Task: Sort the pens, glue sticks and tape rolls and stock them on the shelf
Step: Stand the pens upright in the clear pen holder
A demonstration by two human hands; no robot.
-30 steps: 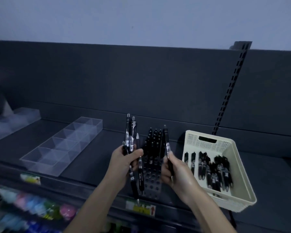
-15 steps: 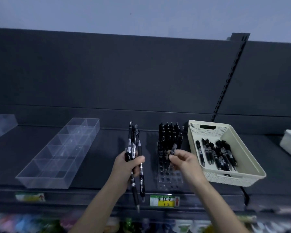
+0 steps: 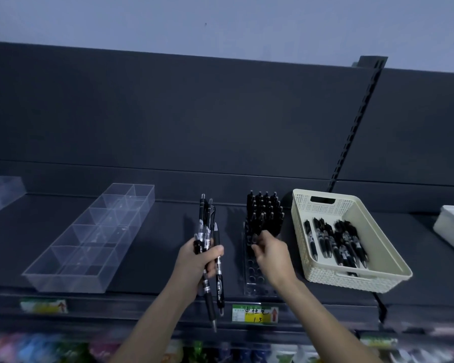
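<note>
Change since the earlier frames: the right hand (image 3: pixel 270 251) has dropped from the tops of the standing pens to the rack's front rows. The single pen it carried no longer shows above its fingers. The left hand (image 3: pixel 198 260) has hardly shifted.
Head view, right hand: its fingers curl down over the clear plastic pen rack with round holes (image 3: pixel 257 280). Something dark sits at the fingertips, but it cannot be told whether a pen is pinched there.
Head view, left hand: it is wrapped round a bundle of slim black click pens (image 3: pixel 207 229), held roughly upright, with the tips hanging below the fist.
Key relation: the bundle lies just to the left of the right hand, across a narrow gap. Its long axis is close to parallel with the pens already standing in the rack. The right hand is the nearer one to the open holes, so a short reach left probably fetches the next pen.
Rack: it stands on the dark grey shelf (image 3: pixel 155 271), between the left hand and the basket. Its back rows are filled with upright black pens (image 3: pixel 265 210), and the front holes show open.
Basket: a cream woven plastic basket (image 3: pixel 351 282) sits just right of the rack. Loose black pens (image 3: pixel 336 243) lie flat in it, running front to back.
Look of the pens: black grips and clips, clear mid-barrels with white print, and silver tips. They are judged light, rigid and apt to slide within a bundle.
Elsewhere: a clear divided plastic tray (image 3: pixel 89 244) sits well to the left. A yellow-green price label (image 3: pixel 254 313) is on the shelf edge below the rack.
</note>
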